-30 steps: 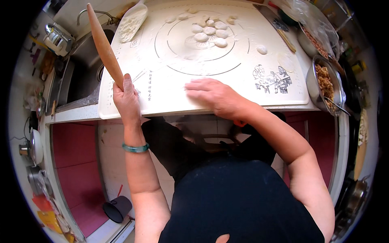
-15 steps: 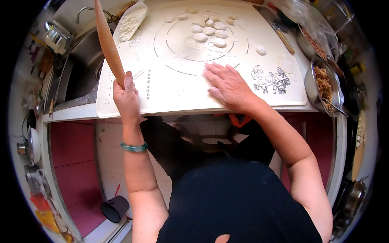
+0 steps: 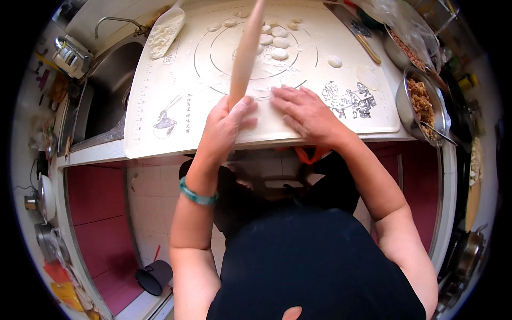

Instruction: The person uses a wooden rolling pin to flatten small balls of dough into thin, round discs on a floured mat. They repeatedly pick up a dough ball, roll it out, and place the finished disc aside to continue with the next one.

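A tapered wooden rolling pin (image 3: 247,56) points away from me, tilted, its near end gripped in my left hand (image 3: 226,125). My right hand (image 3: 306,114) rests by the front of the white printed mat (image 3: 144,93), palm down with the fingers stretched out; whether anything lies under it cannot be seen. Small floured dough pieces (image 3: 279,43) sit in a group beyond both hands, some hidden behind the pin. One flattened dough piece (image 3: 334,62) lies apart to the right. Loose flour dusts the mat between the hands and the group.
At the back left a white scoop (image 3: 167,34) holds flour, beside the sink (image 3: 112,69). A cleaver (image 3: 346,21) with a wooden handle lies at the mat's right edge. Steel bowls stand right of it: one with brown filling (image 3: 421,104) and a spoon, another with reddish contents (image 3: 406,48).
My left hand has carried the rolling pin rightward from the mat's left side to its middle, close to my right hand. My right hand has barely moved.
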The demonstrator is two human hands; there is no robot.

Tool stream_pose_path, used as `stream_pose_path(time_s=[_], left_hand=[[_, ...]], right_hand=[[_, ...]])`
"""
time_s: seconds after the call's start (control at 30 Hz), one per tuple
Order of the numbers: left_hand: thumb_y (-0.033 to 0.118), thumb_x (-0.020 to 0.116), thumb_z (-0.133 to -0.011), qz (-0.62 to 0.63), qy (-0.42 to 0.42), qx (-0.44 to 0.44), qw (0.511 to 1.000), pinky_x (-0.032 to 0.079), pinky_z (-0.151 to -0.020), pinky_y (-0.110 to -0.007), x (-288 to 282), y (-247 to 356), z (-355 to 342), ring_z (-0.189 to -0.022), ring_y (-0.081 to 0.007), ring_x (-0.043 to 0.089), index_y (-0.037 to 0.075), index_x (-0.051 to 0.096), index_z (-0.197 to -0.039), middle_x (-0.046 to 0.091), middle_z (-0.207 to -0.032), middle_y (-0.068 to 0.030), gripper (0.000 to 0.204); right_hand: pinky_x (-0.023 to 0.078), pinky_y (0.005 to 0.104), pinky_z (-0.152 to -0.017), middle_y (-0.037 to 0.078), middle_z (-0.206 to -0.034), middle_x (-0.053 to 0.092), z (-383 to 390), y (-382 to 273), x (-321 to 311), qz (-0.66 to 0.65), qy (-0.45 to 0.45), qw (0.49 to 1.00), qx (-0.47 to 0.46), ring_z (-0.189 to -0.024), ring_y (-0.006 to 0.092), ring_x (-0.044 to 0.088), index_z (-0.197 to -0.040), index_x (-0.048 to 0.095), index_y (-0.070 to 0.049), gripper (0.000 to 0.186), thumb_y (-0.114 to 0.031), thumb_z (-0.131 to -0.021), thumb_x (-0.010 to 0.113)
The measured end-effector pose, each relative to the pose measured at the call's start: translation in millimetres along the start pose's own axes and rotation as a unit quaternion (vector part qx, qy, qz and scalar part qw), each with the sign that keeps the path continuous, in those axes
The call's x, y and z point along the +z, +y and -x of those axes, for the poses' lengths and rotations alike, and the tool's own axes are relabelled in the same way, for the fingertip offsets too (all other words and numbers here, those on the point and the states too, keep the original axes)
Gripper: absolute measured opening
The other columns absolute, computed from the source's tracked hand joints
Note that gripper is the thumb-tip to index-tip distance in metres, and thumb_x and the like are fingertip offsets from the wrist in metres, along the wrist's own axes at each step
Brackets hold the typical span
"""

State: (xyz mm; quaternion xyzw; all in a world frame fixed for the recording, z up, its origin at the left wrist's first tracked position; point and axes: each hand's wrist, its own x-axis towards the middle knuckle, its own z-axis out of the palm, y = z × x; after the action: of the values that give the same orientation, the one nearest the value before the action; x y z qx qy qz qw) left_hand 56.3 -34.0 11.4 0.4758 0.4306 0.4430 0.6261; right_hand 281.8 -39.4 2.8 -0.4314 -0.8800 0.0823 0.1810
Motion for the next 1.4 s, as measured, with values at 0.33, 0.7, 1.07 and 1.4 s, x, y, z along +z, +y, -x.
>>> stream_pose_path(time_s=[0.33, 0.7, 1.07, 1.4], left_hand=[[0.035, 0.054, -0.099, -0.092, 0.104, 0.074, 0.988, 0.052, -0.087, -0.029, -26.9, 1.7, -7.7, -0.109, -0.0206, 0.060, -0.004, 0.053, -0.120, 0.059, -0.119, -0.0142, 0.044], [0.034, 0.056, -0.098, -0.025, 0.158, 0.152, 0.975, 0.052, -0.074, -0.026, -39.9, -12.9, -9.3, -0.084, -0.0147, 0.065, -0.002, 0.056, -0.104, 0.064, -0.093, -0.0092, 0.036], [0.037, 0.058, -0.096, -0.080, 0.155, 0.149, 0.973, 0.048, -0.072, -0.026, -40.3, -15.2, -8.6, -0.077, -0.0122, 0.062, 0.000, 0.057, -0.100, 0.064, -0.080, -0.0077, 0.038], [0.035, 0.053, -0.100, -0.101, 0.145, 0.141, 0.974, 0.048, -0.071, -0.023, -39.9, -12.5, -6.9, -0.077, -0.0100, 0.060, 0.000, 0.058, -0.101, 0.063, -0.084, -0.0053, 0.035]], right_hand=[[0.047, 0.0361, -0.092, 0.016, -0.115, 0.059, 3.2, 17.1, -10.3, -0.069, 0.095, 0.990, 0.074, -0.107, 0.0307, 0.057, -0.114, 0.064, -0.004, 0.029, -0.005, -0.085, 0.061], [0.055, 0.0309, -0.078, 0.010, -0.102, 0.066, -34.8, 5.0, 0.7, 0.006, 0.104, 0.995, -0.003, -0.087, 0.0247, 0.067, -0.102, 0.068, -0.003, 0.016, -0.005, -0.086, 0.065], [0.040, 0.0386, -0.104, 0.013, -0.135, 0.054, -6.5, -2.9, 3.1, 0.019, 0.076, 0.997, -0.006, -0.122, 0.0284, 0.053, -0.125, 0.059, -0.006, 0.040, -0.013, -0.086, 0.064], [0.049, 0.0368, -0.080, 0.011, -0.090, 0.067, -9.4, -5.6, -3.5, 0.025, 0.149, 0.988, 0.005, -0.087, 0.0290, 0.063, -0.096, 0.066, -0.006, 0.016, -0.011, -0.081, 0.070]])
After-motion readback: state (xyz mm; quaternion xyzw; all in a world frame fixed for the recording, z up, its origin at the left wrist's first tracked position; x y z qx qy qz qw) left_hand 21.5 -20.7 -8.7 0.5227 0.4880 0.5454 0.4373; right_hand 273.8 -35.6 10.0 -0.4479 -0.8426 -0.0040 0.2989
